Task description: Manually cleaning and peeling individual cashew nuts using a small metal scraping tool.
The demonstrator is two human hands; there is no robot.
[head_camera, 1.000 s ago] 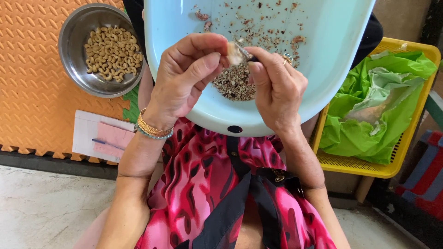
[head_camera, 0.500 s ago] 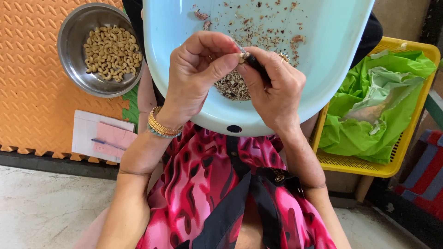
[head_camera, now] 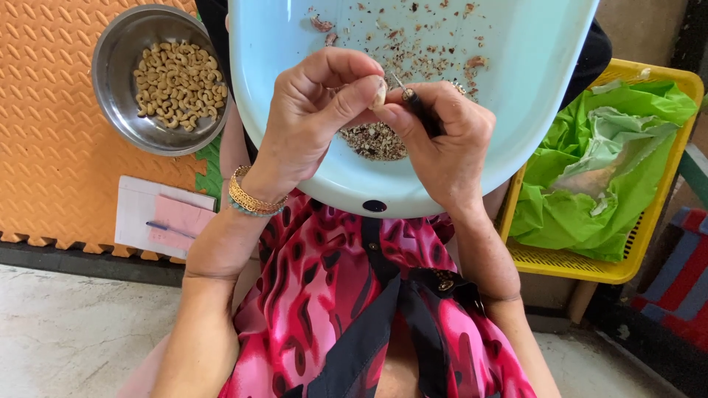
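Cashew kernel [head_camera: 379,94], pinched between thumb and fingertips of the left hand [head_camera: 313,118] over the pale blue basin [head_camera: 531,110], looks light, small and brittle; a gentle grip by its ends suits. Its axis is mostly hidden. The right hand [head_camera: 442,140] clamps a thin dark tool [head_camera: 419,109], tip slanting up-left against the kernel.

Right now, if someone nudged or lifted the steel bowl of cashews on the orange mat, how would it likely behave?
The steel bowl looks rigid, so it would probably keep its shape. Its rounded wall suggests it could rock or tip if pushed at the rim. The cashews lie loose in a shallow heap, so they would likely shift or spill if it tilted.
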